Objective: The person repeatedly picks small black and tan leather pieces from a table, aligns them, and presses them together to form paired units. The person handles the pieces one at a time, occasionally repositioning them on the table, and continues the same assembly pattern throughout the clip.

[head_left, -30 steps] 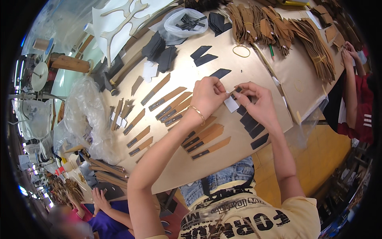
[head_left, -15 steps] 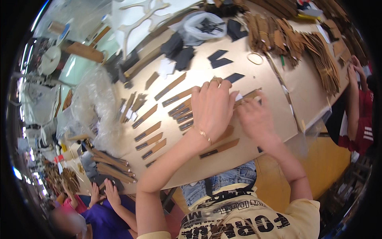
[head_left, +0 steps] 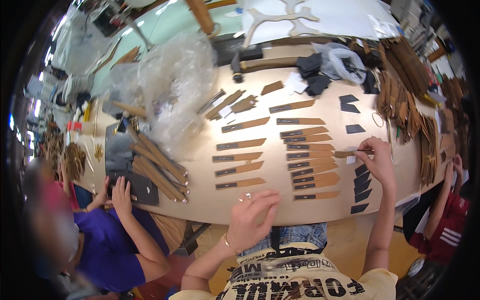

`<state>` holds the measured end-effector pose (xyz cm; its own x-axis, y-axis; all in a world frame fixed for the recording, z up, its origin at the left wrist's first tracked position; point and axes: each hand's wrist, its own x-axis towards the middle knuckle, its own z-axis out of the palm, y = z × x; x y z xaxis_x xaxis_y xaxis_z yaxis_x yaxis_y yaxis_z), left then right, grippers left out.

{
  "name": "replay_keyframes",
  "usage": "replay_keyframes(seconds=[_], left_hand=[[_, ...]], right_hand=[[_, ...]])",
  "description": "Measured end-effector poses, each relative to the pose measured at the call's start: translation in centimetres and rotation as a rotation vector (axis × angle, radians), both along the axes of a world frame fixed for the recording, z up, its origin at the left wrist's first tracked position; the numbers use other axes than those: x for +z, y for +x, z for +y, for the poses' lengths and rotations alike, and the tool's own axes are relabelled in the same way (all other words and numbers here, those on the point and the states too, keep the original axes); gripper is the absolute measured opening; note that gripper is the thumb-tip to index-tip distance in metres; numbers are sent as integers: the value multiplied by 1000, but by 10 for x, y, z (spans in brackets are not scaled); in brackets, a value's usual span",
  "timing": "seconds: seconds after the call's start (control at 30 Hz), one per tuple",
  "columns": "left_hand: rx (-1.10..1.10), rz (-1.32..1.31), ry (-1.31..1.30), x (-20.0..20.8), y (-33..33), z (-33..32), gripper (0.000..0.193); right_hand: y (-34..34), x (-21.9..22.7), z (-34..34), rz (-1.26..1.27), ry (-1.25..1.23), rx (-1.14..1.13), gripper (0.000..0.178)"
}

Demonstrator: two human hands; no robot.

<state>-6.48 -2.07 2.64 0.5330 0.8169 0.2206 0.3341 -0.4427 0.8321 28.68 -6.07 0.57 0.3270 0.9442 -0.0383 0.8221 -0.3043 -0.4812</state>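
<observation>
My right hand (head_left: 377, 157) pinches the end of a brown strip (head_left: 343, 154) that has a small white piece of paper (head_left: 351, 150) against it. Left of that strip lies a column of tan strips (head_left: 327, 166) with dark patches on one end, several of them overlapping. My left hand (head_left: 254, 215) hovers near the front table edge, fingers loosely bent, thumb apart, nothing visible in it. Farther left, a second column of similar strips (head_left: 252, 144) is spaced out. Black slanted pieces (head_left: 362, 187) lie in a row just below my right hand.
A crumpled clear plastic bag (head_left: 180, 85) and brown bundled strips (head_left: 160, 172) cover the left. At the back are a hammer (head_left: 237, 67), black scraps (head_left: 312, 75) and a white bag (head_left: 345, 62). Brown bundles (head_left: 400, 107) lie right. Co-workers' hands (head_left: 120, 195) are at left and right.
My view has shifted, showing more of the left side. My left hand has drawn back from the strips toward the front edge. My right hand now stands apart from it, holding the brown strip.
</observation>
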Motion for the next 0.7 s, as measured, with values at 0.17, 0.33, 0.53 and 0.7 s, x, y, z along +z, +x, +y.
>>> replay_keyframes(seconds=[0.17, 0.33, 0.53, 0.7], left_hand=[[-243, -166, 328, 72, -23, 6, 28], [50, -626, 599, 97, 12, -3, 23], [-63, -584, 554, 99, -18, -6, 20], [-266, -416, 541, 96, -72, 6, 18]], right_hand=[[-59, 38, 63, 356, 114, 189, 13], [-148, 9, 177, 624, 186, 477, 20], [-190, -40, 233, -141, 278, 318, 34], [-122, -27, 223, -436, 73, 263, 37]])
